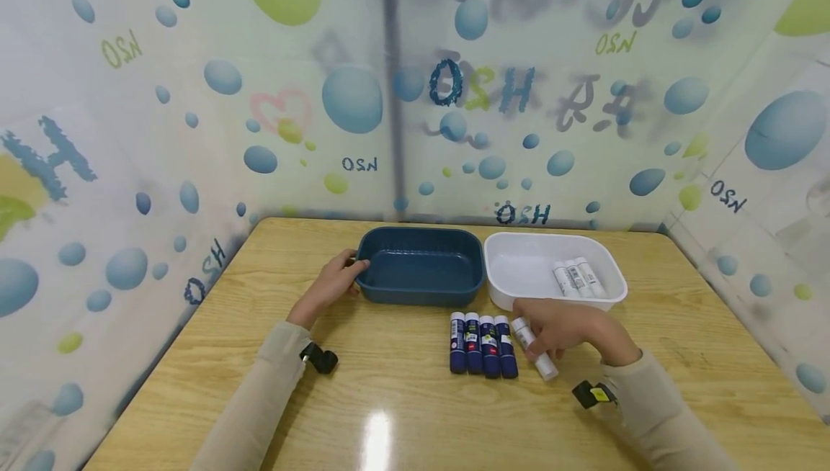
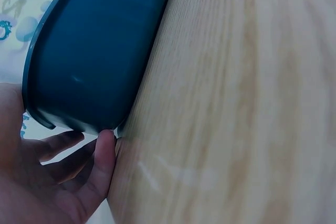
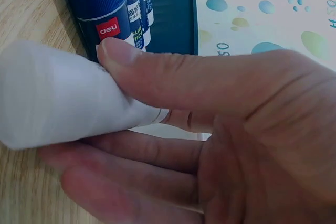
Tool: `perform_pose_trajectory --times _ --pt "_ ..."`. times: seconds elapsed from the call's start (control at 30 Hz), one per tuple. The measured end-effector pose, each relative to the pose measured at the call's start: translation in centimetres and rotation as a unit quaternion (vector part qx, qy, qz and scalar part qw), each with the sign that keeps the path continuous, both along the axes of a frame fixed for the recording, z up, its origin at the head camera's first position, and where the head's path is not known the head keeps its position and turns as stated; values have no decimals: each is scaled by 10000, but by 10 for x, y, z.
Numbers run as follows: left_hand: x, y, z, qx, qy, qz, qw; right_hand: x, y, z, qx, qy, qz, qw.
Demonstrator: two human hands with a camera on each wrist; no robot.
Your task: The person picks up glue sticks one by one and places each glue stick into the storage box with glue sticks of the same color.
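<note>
My left hand (image 1: pixel 333 281) grips the left end of a dark blue plastic basin (image 1: pixel 421 297), thumb over the rim and fingers against the outer wall (image 2: pixel 89 56). My right hand (image 1: pixel 563 323) holds a white glue stick (image 1: pixel 545 366) between thumb and fingers, tilted just above or on the table; the exact contact cannot be told. Beside it, several blue glue sticks (image 1: pixel 491 356) lie in a row, and the right wrist view shows a red deli label (image 3: pixel 108 27) on one. Several white glue sticks (image 1: pixel 580 276) lie inside a white basin (image 1: pixel 498 269).
Both basins stand side by side toward the back of the wooden table (image 1: pixel 389 370). Behind them hangs a curtain (image 1: pixel 454 183) printed with bubbles, and similar sheets enclose the left and right sides.
</note>
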State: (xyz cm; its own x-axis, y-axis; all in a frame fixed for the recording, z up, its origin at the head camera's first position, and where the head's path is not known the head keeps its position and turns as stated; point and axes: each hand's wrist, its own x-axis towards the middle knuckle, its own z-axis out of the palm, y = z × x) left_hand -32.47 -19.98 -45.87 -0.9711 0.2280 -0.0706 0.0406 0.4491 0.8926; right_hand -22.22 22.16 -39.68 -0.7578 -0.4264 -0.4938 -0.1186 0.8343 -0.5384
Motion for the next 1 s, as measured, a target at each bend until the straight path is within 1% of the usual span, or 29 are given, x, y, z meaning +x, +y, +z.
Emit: perform_pose_trajectory --times 0.2,0.3,0.47,0.63,0.77,0.9,1.0 --pt "3 1 1 -128 68 129 9998 1 -1 1 -279 13 165 9995" --pt "3 1 2 -144 74 160 9997 2 -2 3 -293 19 225 9993" --pt "3 1 2 -153 95 127 9998 1 -3 5 -304 31 276 9992" --pt "3 1 2 -113 96 117 9998 0 -2 7 -366 164 443 9982" --pt "3 1 2 -132 102 108 9998 -1 0 9 -524 398 687 9955" --pt "4 2 1 -123 72 121 9998 -3 5 11 -668 850 999 9891" --pt "4 2 1 -113 48 151 9998 -4 8 13 -760 1165 1133 9838"
